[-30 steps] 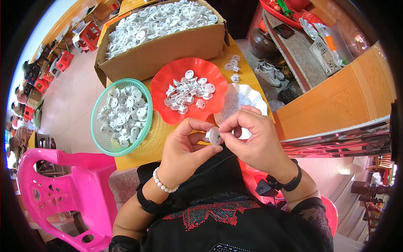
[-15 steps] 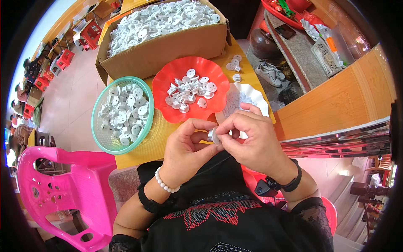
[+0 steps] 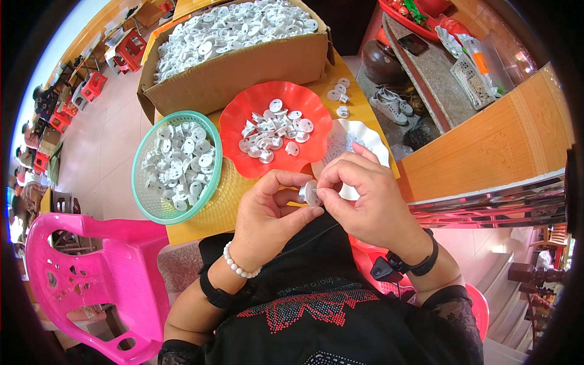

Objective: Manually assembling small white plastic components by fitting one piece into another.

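Between the thumb and fingers of my left hand (image 3: 263, 213) is a white round plastic part (image 3: 312, 194), its flat disc turned toward my right hand (image 3: 368, 191). The right thumb and forefinger are pinched at the disc's face; a small pale bit shows at their tips, too small to name. Just beyond my hands, a red wavy-rimmed bowl (image 3: 230, 121) contains several similar white parts. Right of it, partly behind my right hand, a white scalloped dish (image 3: 378, 149) bears tiny translucent pieces. A green mesh basket (image 3: 139, 182) full of white parts stands to the left.
A large cardboard box (image 3: 243, 79) heaped with white parts occupies the table's far side. Several loose white parts (image 3: 342, 112) lie right of the bowl. A pink plastic chair (image 3: 131, 267) stands at the left, a wooden panel (image 3: 486, 143) at the right.
My right fingertips have drawn back slightly from the disc, so more of its face shows. The left hand has hardly moved and still holds the part.
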The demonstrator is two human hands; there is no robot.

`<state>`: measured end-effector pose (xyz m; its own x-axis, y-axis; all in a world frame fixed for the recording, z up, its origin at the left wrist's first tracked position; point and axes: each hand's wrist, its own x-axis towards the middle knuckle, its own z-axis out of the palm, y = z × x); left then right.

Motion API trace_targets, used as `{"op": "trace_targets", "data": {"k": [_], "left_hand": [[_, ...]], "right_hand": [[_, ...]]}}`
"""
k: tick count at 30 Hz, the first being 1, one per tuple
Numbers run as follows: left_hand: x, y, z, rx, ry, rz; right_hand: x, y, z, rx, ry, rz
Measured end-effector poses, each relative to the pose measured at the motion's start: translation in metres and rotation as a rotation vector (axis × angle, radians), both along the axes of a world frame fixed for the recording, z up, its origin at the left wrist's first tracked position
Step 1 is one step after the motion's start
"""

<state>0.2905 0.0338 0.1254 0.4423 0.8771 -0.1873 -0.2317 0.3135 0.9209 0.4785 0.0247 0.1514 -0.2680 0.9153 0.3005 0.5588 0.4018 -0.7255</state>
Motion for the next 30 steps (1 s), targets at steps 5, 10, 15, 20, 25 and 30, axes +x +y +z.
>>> {"op": "trace_targets", "data": {"k": [5, 10, 15, 20, 25, 30], "left_hand": [[0.001, 0.000, 0.001, 0.012, 0.029, 0.011], [-0.005, 0.004, -0.002, -0.026, 0.039, -0.011], [-0.047, 0.032, -0.003, 0.324, 0.140, 0.321], [-0.139, 0.060, -0.029, 0.426, 0.273, 0.608], [-0.139, 0.066, -0.029, 0.618, 0.584, 0.757], [-0.068, 0.064, -0.020, 0.656, 0.612, 0.345]], "right_hand": [[-0.004, 0.001, -0.005, 0.024, -0.041, -0.011], [-0.002, 0.003, -0.007, 0.036, -0.115, 0.010], [0.030, 0.028, -0.032, -0.059, 0.071, -0.159], [0.066, 0.041, -0.089, -0.237, -0.358, -0.316], [0.061, 0.041, -0.128, -0.040, -0.560, -0.389], [0.063, 0.047, -0.138, -0.021, -0.523, -0.380]]}}
